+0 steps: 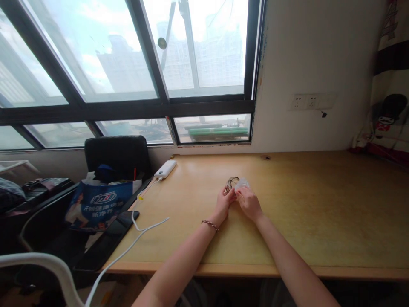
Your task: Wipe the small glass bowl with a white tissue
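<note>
My left hand [224, 201] is closed, and its fingertips pinch a small bundle of thin, dark brownish loops [234, 179]. I cannot make out exactly what this looped thing is. Right beside it, the closed fingers of my right hand [248, 202] grip a thin whitish, crumpled piece [242, 183], which could be tissue or plastic film. Both hands meet just above the middle of the desk, with their fingertips close together. Part of each held thing is hidden behind the fingers. A braided bracelet [210, 224] circles my left wrist.
The yellowish wooden desk [319, 213] spreads around my hands. At its left edge lie a white power bank [165, 169], a white cable [137, 236] and a dark tablet-like slab [108, 238]. A black chair [117, 155] bears a blue bag [102, 204]. Wall sockets [305, 101] are behind.
</note>
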`<state>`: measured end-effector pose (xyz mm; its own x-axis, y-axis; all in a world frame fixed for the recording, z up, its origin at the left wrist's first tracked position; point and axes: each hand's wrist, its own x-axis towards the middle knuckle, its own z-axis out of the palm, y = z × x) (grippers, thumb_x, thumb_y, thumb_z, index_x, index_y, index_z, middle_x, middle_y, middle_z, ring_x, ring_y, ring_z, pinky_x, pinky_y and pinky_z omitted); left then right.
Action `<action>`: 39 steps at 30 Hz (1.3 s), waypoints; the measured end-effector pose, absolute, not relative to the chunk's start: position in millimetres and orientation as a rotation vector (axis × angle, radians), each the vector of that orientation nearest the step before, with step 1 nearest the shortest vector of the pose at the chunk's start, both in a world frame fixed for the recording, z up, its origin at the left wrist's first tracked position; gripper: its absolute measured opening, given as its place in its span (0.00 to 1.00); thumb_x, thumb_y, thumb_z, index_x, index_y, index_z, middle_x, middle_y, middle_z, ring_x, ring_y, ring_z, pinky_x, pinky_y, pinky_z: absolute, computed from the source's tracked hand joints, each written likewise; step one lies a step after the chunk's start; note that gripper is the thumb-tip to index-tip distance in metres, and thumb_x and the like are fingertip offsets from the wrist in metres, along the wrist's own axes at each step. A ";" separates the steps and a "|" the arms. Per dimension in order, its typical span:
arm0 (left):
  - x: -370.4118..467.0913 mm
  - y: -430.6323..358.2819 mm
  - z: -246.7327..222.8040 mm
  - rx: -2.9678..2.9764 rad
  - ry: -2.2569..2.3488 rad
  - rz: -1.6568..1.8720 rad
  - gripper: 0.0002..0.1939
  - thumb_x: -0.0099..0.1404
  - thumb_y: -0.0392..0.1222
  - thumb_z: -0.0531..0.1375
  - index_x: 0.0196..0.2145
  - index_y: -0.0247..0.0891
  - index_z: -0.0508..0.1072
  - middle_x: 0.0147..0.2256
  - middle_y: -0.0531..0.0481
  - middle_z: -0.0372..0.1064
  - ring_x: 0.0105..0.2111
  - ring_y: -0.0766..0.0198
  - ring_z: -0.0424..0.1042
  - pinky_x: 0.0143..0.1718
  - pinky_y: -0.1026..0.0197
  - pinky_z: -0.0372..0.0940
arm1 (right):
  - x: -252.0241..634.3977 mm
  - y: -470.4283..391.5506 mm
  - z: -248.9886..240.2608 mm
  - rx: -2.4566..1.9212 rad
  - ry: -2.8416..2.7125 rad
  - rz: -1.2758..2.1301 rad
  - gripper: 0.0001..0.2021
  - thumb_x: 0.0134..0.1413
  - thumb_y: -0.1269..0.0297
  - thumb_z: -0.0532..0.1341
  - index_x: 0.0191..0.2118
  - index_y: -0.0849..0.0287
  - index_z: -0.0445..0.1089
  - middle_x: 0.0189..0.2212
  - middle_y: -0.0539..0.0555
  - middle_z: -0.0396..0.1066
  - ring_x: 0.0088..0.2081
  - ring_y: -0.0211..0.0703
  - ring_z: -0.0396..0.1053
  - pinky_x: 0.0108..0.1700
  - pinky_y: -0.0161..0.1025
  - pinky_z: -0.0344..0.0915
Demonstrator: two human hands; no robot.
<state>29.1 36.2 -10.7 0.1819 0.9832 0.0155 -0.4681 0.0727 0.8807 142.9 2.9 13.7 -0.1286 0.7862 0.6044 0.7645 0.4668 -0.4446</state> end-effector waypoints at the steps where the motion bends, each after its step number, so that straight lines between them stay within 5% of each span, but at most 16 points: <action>1: 29.4 36.0 -10.4 0.912 0.742 1.245 0.23 0.47 0.47 0.63 0.40 0.34 0.66 0.32 0.47 0.69 0.32 0.65 0.69 0.35 0.63 0.64 | 142.2 3.9 13.3 -1.325 -1.896 -0.006 0.14 0.56 0.62 0.46 0.30 0.59 0.67 0.29 0.55 0.68 0.35 0.41 0.64 0.52 0.45 0.51; 5: 30.7 34.8 -9.6 0.955 0.721 1.203 0.23 0.47 0.46 0.63 0.40 0.34 0.66 0.33 0.46 0.70 0.31 0.65 0.69 0.33 0.63 0.64 | 134.4 5.0 10.3 -1.463 -1.860 -0.166 0.17 0.55 0.59 0.46 0.29 0.62 0.69 0.29 0.59 0.69 0.37 0.45 0.65 0.55 0.49 0.43; 13: 29.5 35.6 -10.8 1.000 0.757 1.166 0.26 0.46 0.48 0.63 0.42 0.34 0.67 0.34 0.46 0.71 0.32 0.63 0.70 0.33 0.63 0.65 | 138.0 11.2 -1.9 -1.309 -1.870 0.002 0.20 0.56 0.57 0.45 0.47 0.61 0.64 0.47 0.58 0.64 0.51 0.46 0.58 0.57 0.50 0.43; 17: 27.8 36.5 -10.8 1.040 0.754 1.128 0.24 0.48 0.48 0.62 0.41 0.33 0.68 0.32 0.46 0.71 0.30 0.63 0.70 0.33 0.63 0.65 | 148.5 13.1 -0.5 -1.185 -1.856 0.210 0.19 0.57 0.59 0.43 0.41 0.57 0.69 0.42 0.52 0.69 0.46 0.41 0.64 0.58 0.47 0.42; 22: 27.2 33.2 -8.4 1.062 0.805 1.139 0.24 0.48 0.49 0.62 0.40 0.33 0.68 0.32 0.46 0.71 0.29 0.63 0.70 0.30 0.64 0.65 | 153.5 13.1 -0.5 -1.289 -1.762 0.314 0.22 0.57 0.58 0.43 0.30 0.57 0.73 0.28 0.53 0.73 0.42 0.44 0.67 0.50 0.43 0.56; 30: 30.7 30.5 -2.9 1.183 0.753 1.264 0.20 0.48 0.44 0.62 0.40 0.35 0.68 0.38 0.46 0.70 0.37 0.60 0.69 0.37 0.61 0.64 | 139.3 12.9 -7.0 -1.505 -1.641 0.049 0.16 0.54 0.63 0.46 0.39 0.57 0.69 0.35 0.58 0.71 0.47 0.50 0.62 0.46 0.46 0.59; 39: 30.7 17.2 6.1 1.367 0.921 1.400 0.27 0.45 0.37 0.64 0.46 0.42 0.66 0.43 0.49 0.67 0.45 0.57 0.64 0.48 0.55 0.56 | 148.6 24.1 -5.0 -1.092 -1.027 1.107 0.23 0.50 0.48 0.49 0.33 0.63 0.70 0.30 0.59 0.72 0.35 0.46 0.70 0.37 0.40 0.66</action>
